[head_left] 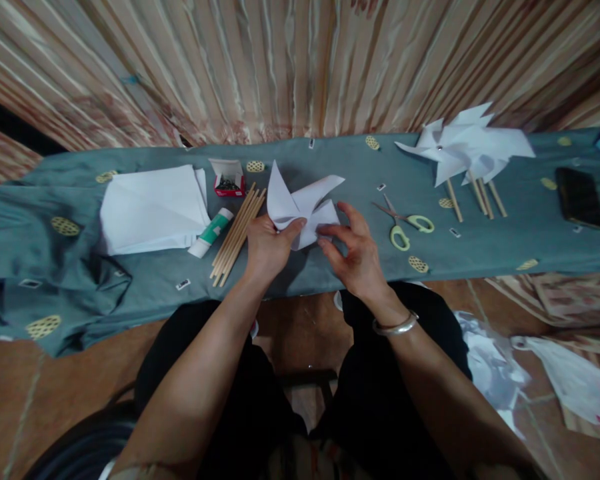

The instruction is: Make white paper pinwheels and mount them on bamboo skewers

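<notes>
A white paper pinwheel (300,207) with folded blades is held up over the cloth-covered table. My left hand (271,245) grips it from the lower left, thumb pressed near its centre. My right hand (353,252) is at its right edge, fingers apart; the fingertips are beside or lightly touching a blade, I cannot tell which. Left of the pinwheel lie several thin wooden sticks (237,237), a green and white glue stick (211,233) and an open red box (229,180) of small dark metal pieces. Scissors with pale green handles (403,223) lie to the right.
A stack of white paper (153,210) lies on the left of the green cloth (280,283). Several pinwheels on sticks (467,150) are piled at the back right, near a dark phone (579,197). Plastic bags (570,373) are on the floor at right. A curtain (300,67) hangs behind.
</notes>
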### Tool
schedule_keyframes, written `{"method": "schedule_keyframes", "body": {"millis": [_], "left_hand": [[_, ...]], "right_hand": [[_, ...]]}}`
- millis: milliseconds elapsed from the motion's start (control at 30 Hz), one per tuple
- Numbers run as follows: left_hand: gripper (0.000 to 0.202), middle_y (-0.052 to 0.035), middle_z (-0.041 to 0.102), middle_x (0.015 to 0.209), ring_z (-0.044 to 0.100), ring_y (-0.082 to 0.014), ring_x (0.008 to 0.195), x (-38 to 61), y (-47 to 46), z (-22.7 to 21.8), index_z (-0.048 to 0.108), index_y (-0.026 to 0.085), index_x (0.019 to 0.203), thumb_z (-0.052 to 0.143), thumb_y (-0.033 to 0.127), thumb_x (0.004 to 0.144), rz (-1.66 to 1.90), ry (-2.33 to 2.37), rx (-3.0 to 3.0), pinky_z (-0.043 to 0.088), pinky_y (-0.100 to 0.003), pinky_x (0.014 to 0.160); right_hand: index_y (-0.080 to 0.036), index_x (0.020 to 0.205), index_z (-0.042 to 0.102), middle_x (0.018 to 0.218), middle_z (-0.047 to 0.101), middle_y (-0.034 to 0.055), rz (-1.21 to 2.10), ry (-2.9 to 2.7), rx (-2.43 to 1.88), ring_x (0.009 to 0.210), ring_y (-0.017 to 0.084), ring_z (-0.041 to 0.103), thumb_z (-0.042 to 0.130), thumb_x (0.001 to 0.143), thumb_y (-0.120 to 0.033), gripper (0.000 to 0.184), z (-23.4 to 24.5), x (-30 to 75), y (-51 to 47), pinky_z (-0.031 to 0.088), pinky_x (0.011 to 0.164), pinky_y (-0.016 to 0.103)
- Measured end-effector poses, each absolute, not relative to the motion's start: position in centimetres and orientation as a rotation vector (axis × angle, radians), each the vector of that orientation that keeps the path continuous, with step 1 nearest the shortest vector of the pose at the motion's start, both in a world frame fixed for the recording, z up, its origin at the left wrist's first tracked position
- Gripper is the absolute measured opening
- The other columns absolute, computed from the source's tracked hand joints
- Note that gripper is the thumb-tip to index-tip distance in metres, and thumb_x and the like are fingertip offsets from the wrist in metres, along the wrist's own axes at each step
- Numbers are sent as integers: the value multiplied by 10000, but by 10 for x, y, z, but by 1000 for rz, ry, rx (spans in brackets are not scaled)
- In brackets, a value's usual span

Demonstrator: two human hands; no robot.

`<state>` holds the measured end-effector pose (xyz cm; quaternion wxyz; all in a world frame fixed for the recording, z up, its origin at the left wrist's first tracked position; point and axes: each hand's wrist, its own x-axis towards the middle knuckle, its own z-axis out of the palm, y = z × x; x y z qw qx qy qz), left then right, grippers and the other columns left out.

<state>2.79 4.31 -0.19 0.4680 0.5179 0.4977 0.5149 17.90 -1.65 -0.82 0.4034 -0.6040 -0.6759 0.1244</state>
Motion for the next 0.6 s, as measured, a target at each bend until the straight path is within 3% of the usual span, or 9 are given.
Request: {"method": "schedule_keyframes", "body": {"millis": [300,600], "left_hand": [[143,-30,743,735,675,-202,703,27,43,-3,723,142,752,739,238,647,1261,1225,1341,532,-292,659],[128,-25,739,731,678,-216,735,22,42,1,712,153,757,716,255,679,1212,1311,1447,531,-306,680]], "right_hand": [[-216,883,696,1365,555,85,279,-1710,-1526,1321,282,468,586,862,-241,115,-8,179,-15,389,1104,517],[-212,897,674,1384,537,99,208,-1713,-1544,1337,286,443,557,885,-246,123,-10,179,-15,362,1125,520]]}}
